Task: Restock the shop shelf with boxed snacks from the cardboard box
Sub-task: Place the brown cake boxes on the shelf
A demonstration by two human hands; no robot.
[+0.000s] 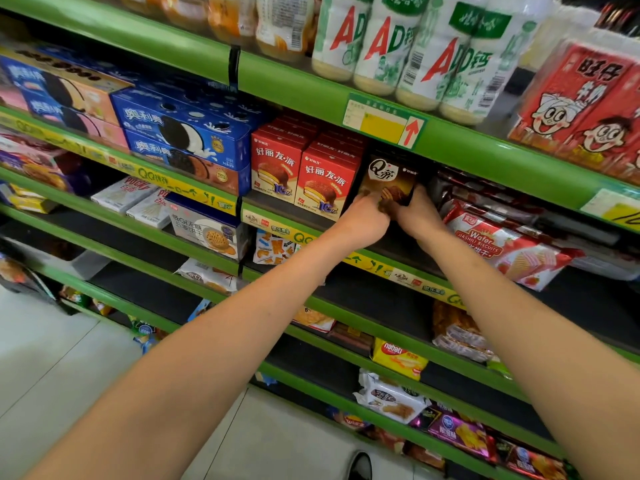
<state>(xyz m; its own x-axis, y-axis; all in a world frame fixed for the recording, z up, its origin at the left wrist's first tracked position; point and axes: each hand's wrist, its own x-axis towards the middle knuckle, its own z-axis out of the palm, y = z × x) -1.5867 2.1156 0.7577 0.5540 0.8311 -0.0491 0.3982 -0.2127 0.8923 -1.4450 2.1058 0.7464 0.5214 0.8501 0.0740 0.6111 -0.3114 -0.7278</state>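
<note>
Brown snack box (388,183), upright beside red boxes (301,174) on the shelf (277,211), gripped low by left hand (367,220) and right hand (417,216), fingers curled.

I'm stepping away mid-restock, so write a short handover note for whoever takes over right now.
Left hand and right hand: both grip the bottom of the brown snack box.
Position: the box stands upright on the green shelf, right of the red pie boxes, left of the wafer packs.
Done: box placed.
Left: release it, fetch more; the cardboard box is out of view.
</note>
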